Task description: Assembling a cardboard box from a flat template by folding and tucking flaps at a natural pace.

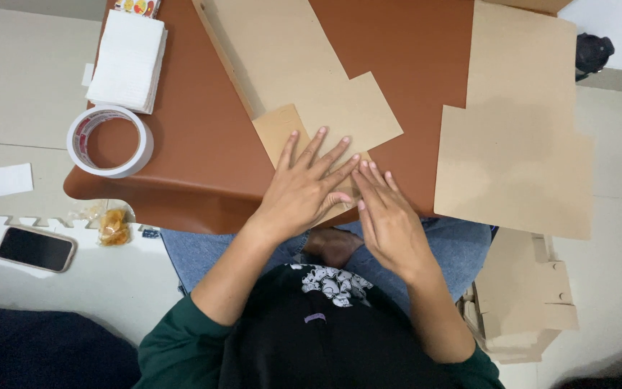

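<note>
Right at the near edge of the tabletop (pixel 203 158), a flat cardboard piece (pixel 325 94) lies with its small lower flap (pixel 281 130) pinned under both hands. The left hand (pixel 304 191) is spread wide, fingers fanned, palm pressed flat on the flap; the right hand (pixel 390 216) lies flat just beside it, fingers straight and close together, its fingertips touching those of the left. Neither grips anything. The cardboard is matte, tan and stiff, with stepped, straight-cut edges, and runs up and off the far side. The tabletop is smooth reddish-brown with rounded corners, bare between this piece and a second large cardboard sheet (pixel 520 144), which overhangs the right edge. To the left there is open surface up to a glossy white tape roll (pixel 109 140) near the corner and a stack of white napkins (pixel 127 61) beyond it. Down on the pale floor lie a phone (pixel 36 248), a crinkled snack wrapper (pixel 113 227) and more folded cardboard (pixel 527 302).
</note>
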